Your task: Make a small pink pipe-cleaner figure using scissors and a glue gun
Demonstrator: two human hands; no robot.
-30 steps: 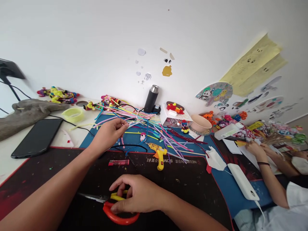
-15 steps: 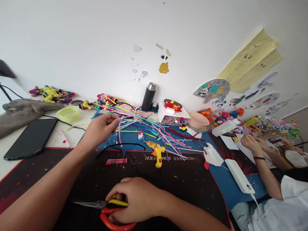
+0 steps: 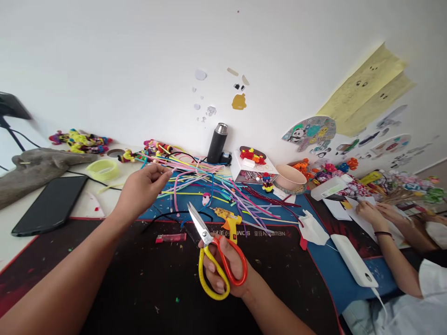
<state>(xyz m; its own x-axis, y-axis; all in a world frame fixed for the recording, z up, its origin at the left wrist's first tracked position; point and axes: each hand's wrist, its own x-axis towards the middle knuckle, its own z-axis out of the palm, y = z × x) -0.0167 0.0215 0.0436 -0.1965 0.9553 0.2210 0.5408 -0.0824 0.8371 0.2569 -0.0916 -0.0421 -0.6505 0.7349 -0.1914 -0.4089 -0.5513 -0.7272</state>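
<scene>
Lower centre of frame: right hand (image 3: 226, 270) grips scissors (image 3: 213, 253) by the red & yellow handles, fingers through the loops, blades shut, tips pointing up-left over the black mat (image 3: 104, 279). Mid-left, left hand (image 3: 141, 190) pinches pastel pipe cleaners (image 3: 195, 174), thumb & fingertips closed on strands fanning right across the blue mat. Yellow glue gun (image 3: 228, 221) lies just right of the blade tips. Black flask (image 3: 217, 143) stands at the wall, upper centre. Another person's hands (image 3: 373, 211) work at far right.
</scene>
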